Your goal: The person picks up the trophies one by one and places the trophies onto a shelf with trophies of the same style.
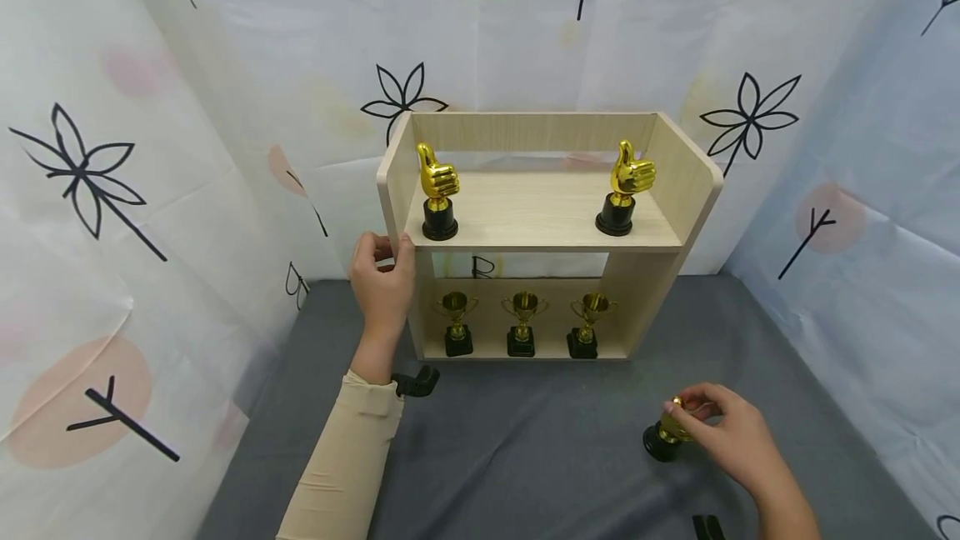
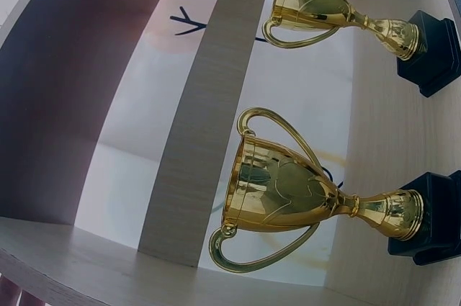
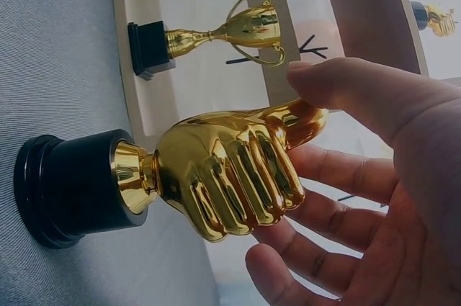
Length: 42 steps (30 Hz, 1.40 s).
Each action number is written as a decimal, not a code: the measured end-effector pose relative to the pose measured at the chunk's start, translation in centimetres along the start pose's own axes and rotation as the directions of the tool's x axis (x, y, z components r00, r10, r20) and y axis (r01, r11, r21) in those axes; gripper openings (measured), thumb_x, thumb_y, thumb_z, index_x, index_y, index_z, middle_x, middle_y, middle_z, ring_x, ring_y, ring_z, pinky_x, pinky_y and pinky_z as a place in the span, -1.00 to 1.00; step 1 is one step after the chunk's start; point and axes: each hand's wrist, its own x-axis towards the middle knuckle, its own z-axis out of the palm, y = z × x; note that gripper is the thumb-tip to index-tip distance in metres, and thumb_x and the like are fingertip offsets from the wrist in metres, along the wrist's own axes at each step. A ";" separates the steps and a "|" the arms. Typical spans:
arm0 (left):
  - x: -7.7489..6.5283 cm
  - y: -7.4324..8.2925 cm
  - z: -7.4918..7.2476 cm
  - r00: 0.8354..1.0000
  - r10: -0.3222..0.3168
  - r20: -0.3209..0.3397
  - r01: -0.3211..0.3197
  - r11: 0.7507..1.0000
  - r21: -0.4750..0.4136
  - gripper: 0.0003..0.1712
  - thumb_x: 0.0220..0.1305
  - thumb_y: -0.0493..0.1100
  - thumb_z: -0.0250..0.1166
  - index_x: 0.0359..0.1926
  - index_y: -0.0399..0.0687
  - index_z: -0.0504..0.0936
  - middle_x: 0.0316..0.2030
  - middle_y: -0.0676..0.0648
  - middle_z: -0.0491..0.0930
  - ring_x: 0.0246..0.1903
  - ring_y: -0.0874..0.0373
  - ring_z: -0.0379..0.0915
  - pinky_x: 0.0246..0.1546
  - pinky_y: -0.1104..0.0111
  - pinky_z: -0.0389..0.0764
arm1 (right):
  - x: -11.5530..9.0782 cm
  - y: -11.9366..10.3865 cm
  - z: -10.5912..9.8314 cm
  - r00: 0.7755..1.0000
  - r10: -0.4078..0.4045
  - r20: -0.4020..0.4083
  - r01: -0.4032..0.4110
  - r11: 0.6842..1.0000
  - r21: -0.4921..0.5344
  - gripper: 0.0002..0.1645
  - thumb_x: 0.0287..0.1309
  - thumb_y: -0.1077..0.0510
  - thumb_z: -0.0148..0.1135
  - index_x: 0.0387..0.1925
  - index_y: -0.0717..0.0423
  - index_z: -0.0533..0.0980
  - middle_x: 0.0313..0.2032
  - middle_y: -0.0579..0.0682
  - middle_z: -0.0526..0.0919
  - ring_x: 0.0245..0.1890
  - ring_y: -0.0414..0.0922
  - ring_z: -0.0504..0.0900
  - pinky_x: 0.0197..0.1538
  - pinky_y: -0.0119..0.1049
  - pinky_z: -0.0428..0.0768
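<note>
My left hand (image 1: 384,286) grips the left side panel of a pale wooden two-tier shelf (image 1: 525,236), its thumb at the front edge. Down on the right, my right hand (image 1: 731,436) pinches a gold thumbs-up trophy (image 3: 230,173) by its upright thumb. That trophy's round black base (image 3: 75,187) is at the grey cloth; whether it bears fully on it, I cannot tell. On the upper tier stand a left thumbs-up trophy (image 1: 438,190) and a right one (image 1: 626,187). Three gold cup trophies, including the middle cup (image 1: 522,323), stand in a row below.
Grey cloth (image 1: 480,440) covers the table under the shelf. Patterned white fabric (image 1: 300,65) hangs behind and at both sides. A black strap piece (image 1: 416,382) sits at my left wrist, and another dark piece (image 1: 707,527) shows near my right wrist.
</note>
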 end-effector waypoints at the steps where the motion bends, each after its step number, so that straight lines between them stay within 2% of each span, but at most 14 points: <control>1: 0.0 0.0 0.0 1.000 0.000 -0.001 0.000 1.000 0.001 -0.63 0.42 -0.02 0.33 -0.35 -0.25 0.52 -0.31 -0.24 0.57 -0.24 -0.08 0.64 -0.26 0.02 0.73 | 0.0 0.0 0.0 1.000 0.002 0.002 -0.002 1.000 0.000 -0.44 0.35 -0.29 0.39 0.01 0.10 0.69 -0.05 0.04 0.73 -0.13 -0.11 0.65 -0.26 -0.24 0.60; 13: 0.0 0.1 0.1 1.000 0.000 -0.009 0.000 1.000 -0.016 -0.63 0.41 -0.03 0.33 -0.37 -0.25 0.51 -0.32 -0.24 0.56 -0.24 -0.06 0.62 -0.26 -0.02 0.72 | 0.2 0.5 0.4 1.000 0.012 0.025 -0.012 1.000 -0.019 -0.41 0.24 -0.24 0.51 0.03 0.15 0.68 -0.07 0.04 0.73 -0.15 -0.12 0.66 -0.27 -0.24 0.58; 34: 0.0 -0.3 0.1 1.000 0.002 -0.005 -0.002 1.000 -0.014 -0.64 0.44 -0.01 0.31 -0.36 -0.21 0.53 -0.32 -0.20 0.58 -0.25 -0.03 0.64 -0.26 0.04 0.72 | 0.1 1.0 1.0 0.998 0.039 0.052 -0.040 0.999 0.013 -0.38 0.28 -0.24 0.48 0.09 0.16 0.66 -0.04 0.08 0.73 -0.11 -0.07 0.68 -0.26 -0.21 0.61; 42: 0.0 -0.3 0.0 1.000 0.006 0.001 -0.006 1.000 -0.006 -0.64 0.45 0.00 0.32 -0.36 -0.21 0.54 -0.32 -0.20 0.57 -0.25 -0.04 0.63 -0.26 0.08 0.72 | 0.2 1.1 1.1 0.997 0.045 0.055 -0.046 0.999 0.011 -0.41 0.30 -0.15 0.49 0.13 0.19 0.65 -0.06 0.08 0.74 -0.10 -0.04 0.68 -0.26 -0.20 0.61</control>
